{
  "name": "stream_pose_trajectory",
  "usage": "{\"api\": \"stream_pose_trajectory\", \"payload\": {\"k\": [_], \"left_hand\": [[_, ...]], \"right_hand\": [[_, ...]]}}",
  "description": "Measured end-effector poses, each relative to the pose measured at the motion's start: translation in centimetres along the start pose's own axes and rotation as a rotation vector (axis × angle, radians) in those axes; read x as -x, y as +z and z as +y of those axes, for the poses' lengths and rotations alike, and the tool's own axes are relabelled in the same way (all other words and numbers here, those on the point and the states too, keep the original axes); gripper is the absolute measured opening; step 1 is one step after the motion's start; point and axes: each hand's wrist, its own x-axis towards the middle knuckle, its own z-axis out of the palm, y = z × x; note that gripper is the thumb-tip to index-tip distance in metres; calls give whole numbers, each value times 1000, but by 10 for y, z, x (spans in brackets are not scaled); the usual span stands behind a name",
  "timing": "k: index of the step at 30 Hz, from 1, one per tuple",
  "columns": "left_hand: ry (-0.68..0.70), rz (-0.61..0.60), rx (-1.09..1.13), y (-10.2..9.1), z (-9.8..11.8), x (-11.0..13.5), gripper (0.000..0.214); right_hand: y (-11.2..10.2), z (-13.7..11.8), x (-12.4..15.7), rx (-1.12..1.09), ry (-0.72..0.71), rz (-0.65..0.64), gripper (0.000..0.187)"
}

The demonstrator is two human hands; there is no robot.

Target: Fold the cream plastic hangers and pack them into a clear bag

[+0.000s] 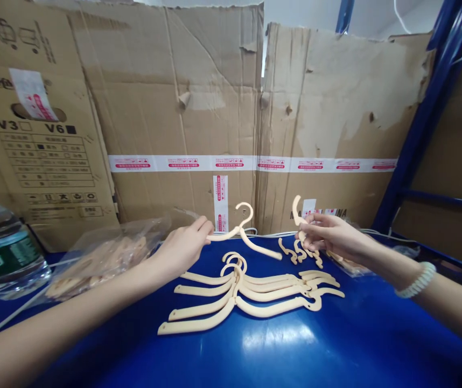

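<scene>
My left hand (190,242) is closed on the left arm end of a cream plastic clothes hanger (251,241), held above the table with its hook up. Between the fingers of my right hand (328,233) is a small curved cream hanger piece (296,207), its lower part hidden by the fingers. Below them several cream hangers (210,323) lie overlapped on the blue table (215,361). Curved end pieces (323,281) sit at their right ends. Under my right hand is a small group of loose curved pieces (295,253).
At the left, a clear bag of cream pieces (93,264) lies beside a water bottle (7,248). Another bag (350,264) is partly behind my right wrist. Tall cardboard sheets (182,118) stand along the back. A blue metal post (420,113) rises at the right.
</scene>
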Motion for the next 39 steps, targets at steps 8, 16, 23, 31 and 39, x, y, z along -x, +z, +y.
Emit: {"api": "stream_pose_trajectory", "payload": {"k": [8, 16, 23, 31, 39], "left_hand": [[-9, 98, 317, -11, 14, 46, 9], [-13, 96, 454, -8, 37, 89, 8], [-25, 201, 508, 4, 52, 114, 11], [-87, 289, 553, 7, 56, 119, 11], [-70, 257, 549, 10, 55, 122, 13]], "right_hand": [[18, 26, 36, -145, -32, 82, 36], [44, 37, 71, -157, -54, -63, 36], [46, 38, 80, -31, -60, -200, 37], [44, 31, 91, -190, 171, -298, 36], [48, 38, 89, -202, 212, -273, 30]]}}
